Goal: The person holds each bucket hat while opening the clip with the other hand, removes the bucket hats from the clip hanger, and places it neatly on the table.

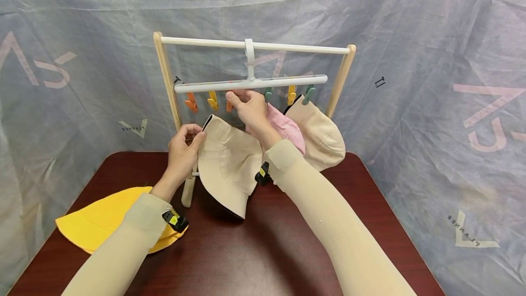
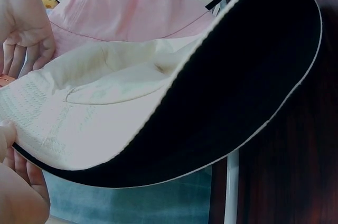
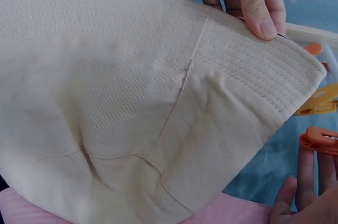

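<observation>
A cream bucket hat (image 1: 230,159) with a black lining hangs tilted from my left hand (image 1: 183,147), which pinches its brim edge between thumb and fingers. In the left wrist view the dark inside of the hat (image 2: 248,86) faces the camera. My right hand (image 1: 252,111) is raised under the white hanger (image 1: 213,87) and grips an orange clothespin (image 1: 229,106). Fingers lie against this orange clothespin (image 3: 319,139) in the right wrist view; part of it is out of frame. The hat's upper edge is below and left of that clothespin, apart from it.
Yellow (image 1: 212,100) and orange (image 1: 191,103) clips hang at the hanger's left. A pink hat (image 1: 287,129) and another cream hat (image 1: 320,136) hang at its right, near green (image 1: 309,94) and yellow clips. A wooden rack (image 1: 343,79) carries the hanger. A yellow hat (image 1: 102,216) lies on the table (image 1: 263,259).
</observation>
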### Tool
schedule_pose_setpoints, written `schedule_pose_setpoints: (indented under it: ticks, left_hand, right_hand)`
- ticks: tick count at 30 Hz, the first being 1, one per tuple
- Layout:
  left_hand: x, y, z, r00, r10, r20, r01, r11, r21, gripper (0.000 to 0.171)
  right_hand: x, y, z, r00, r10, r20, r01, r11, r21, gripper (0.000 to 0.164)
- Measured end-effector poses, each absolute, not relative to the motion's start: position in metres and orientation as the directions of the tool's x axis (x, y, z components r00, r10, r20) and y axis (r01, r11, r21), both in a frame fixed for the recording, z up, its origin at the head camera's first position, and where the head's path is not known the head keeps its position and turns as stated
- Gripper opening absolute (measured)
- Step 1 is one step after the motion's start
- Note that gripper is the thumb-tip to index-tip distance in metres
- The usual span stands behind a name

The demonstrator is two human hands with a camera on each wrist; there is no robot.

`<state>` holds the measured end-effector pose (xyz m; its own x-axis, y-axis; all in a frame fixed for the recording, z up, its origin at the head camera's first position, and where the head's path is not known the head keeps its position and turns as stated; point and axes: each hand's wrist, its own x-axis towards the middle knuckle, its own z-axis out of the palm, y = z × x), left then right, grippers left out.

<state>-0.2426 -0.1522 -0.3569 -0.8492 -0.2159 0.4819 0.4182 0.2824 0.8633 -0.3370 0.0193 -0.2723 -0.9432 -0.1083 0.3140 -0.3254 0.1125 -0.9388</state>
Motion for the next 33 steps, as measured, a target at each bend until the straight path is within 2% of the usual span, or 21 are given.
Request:
schedule_pose_setpoints:
  ticks: [6,14,22,29,33]
  left_hand:
    - [-0.2416,-0.1529,-0.357,-0.851,-0.226,0.474,0.411,0.273,0.87,0.022]
    - [-0.2398,-0.1534,-0.3558,-0.844,-0.238,0.48,0.416,0.274,0.867,0.022]
    - [-0.2389,-0.1551,-0.3564,-0.846,-0.242,0.475,0.41,0.275,0.87,0.021]
    - [-0.2371,-0.1559,-0.3569,-0.847,-0.238,0.475,0.413,0.268,0.87,0.022]
    - [-0.2365,-0.1564,-0.3568,-0.846,-0.235,0.478,0.418,0.263,0.869,0.022]
  right_hand:
    - [-0.3379,0.0199,-0.2739,-0.931,-0.13,0.341,-0.356,0.123,-0.926,0.023]
    - [-0.3357,0.022,-0.2731,-0.929,-0.146,0.339,-0.356,0.111,-0.928,0.033]
    - [-0.3333,0.0231,-0.2724,-0.932,-0.146,0.332,-0.353,0.147,-0.924,0.034]
    - [-0.3308,0.0246,-0.2738,-0.934,-0.147,0.327,-0.353,0.217,-0.91,0.046]
    - [-0.3311,0.0248,-0.2746,-0.924,-0.157,0.349,-0.377,0.228,-0.897,0.047]
